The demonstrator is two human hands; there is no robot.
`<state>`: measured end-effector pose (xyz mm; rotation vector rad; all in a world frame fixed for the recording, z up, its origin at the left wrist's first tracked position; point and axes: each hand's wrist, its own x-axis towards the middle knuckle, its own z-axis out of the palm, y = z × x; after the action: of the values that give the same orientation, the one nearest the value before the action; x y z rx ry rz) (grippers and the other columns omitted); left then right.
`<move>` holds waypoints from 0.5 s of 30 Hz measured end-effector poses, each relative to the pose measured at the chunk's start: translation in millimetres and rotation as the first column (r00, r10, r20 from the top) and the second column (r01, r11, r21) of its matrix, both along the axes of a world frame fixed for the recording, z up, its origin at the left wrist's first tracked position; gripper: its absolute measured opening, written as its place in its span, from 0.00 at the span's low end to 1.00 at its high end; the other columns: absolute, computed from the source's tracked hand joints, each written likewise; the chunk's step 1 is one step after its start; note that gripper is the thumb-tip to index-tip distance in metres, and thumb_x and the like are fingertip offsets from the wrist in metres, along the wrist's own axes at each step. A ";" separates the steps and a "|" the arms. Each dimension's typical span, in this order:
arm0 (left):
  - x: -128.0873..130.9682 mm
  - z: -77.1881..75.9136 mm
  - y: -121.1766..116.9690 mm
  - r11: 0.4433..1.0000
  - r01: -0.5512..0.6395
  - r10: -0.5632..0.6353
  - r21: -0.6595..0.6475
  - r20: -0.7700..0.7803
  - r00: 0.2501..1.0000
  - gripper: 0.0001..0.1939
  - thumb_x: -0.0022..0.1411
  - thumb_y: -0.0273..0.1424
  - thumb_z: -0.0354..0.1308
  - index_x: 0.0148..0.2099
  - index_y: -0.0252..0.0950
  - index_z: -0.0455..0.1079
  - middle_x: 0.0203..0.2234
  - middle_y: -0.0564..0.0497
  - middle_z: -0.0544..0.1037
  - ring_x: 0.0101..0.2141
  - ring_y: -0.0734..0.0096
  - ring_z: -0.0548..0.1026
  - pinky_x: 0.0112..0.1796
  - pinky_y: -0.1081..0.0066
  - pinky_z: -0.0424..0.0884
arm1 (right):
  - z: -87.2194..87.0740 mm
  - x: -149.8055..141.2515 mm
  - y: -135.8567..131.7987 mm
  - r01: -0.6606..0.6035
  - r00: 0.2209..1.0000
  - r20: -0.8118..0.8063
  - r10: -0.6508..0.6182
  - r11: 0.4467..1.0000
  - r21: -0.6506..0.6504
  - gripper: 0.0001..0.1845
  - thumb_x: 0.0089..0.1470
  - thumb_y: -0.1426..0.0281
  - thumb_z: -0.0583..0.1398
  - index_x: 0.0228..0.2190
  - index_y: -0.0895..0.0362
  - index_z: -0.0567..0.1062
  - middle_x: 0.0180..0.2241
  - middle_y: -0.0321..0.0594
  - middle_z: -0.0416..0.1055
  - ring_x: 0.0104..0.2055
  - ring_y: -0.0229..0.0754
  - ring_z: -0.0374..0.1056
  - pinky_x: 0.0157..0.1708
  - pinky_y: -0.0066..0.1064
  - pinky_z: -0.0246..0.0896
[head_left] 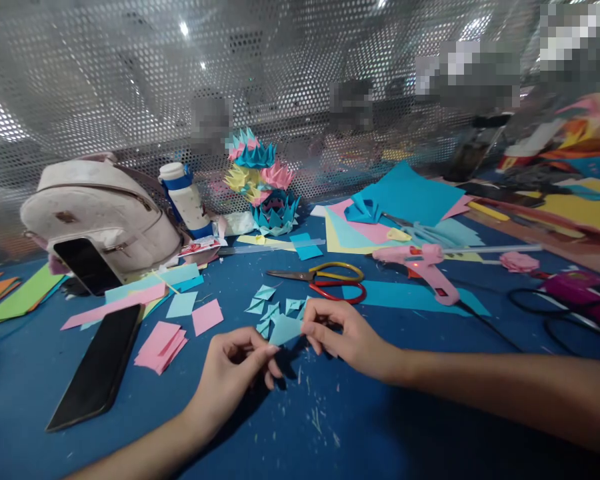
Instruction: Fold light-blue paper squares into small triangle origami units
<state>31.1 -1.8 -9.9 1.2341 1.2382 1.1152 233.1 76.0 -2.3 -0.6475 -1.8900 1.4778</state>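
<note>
Between my two hands is a small light-blue piece of folded paper (285,329), roughly triangular. My left hand (243,357) pinches its lower left corner between thumb and fingers. At its right corner, the fingertips of my right hand (337,333) are closed on it. Just behind lie several small folded light-blue paper pieces (264,299), partly hidden by the held one. Scissors (325,275) with one yellow and one red handle rest beyond my right hand. To the left are a stack of pink paper squares (161,347), a single pink square (207,316) and a light-blue square (182,305).
A pink glue gun (430,267) lies at right, its cord trailing forward. Folded paper flowers (263,177) stand stacked near the perforated metal panel (280,60). At left are a white backpack (100,207), a bottle (183,197), a leaning phone (86,265) and a flat black device (97,367).
</note>
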 end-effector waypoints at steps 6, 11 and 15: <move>0.7 0.3 0.7 0.998 0.063 -0.062 -0.005 0.053 0.997 0.22 0.61 0.47 0.62 0.30 0.31 0.71 0.23 0.45 0.80 0.18 0.74 0.74 0.18 0.80 0.62 | -0.3 -1.1 2.5 -0.020 1.000 0.016 0.020 0.998 -0.053 0.19 0.59 0.59 0.62 0.23 0.57 0.67 0.17 0.29 0.65 0.16 0.28 0.56 0.17 0.23 0.50; 0.1 -1.8 2.2 0.991 0.137 -0.136 0.007 0.121 0.983 0.26 0.63 0.51 0.57 0.48 0.33 0.68 0.29 0.44 0.82 0.21 0.68 0.78 0.18 0.77 0.68 | -2.3 -2.1 1.5 -0.057 0.998 0.009 0.058 0.996 -0.063 0.18 0.58 0.56 0.62 0.27 0.59 0.72 0.20 0.31 0.67 0.17 0.28 0.58 0.17 0.22 0.51; -0.1 -0.7 2.9 0.983 0.186 -0.186 0.013 0.134 0.973 0.25 0.60 0.48 0.63 0.48 0.32 0.68 0.30 0.44 0.81 0.21 0.68 0.79 0.18 0.78 0.69 | -5.6 -1.9 1.6 -0.077 0.997 0.027 0.078 0.996 -0.042 0.16 0.59 0.57 0.62 0.33 0.59 0.75 0.22 0.31 0.67 0.19 0.29 0.59 0.19 0.22 0.54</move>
<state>31.0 1.1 -10.6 1.2275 0.9994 1.0436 231.2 77.6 -7.9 -0.6234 -1.9304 1.5676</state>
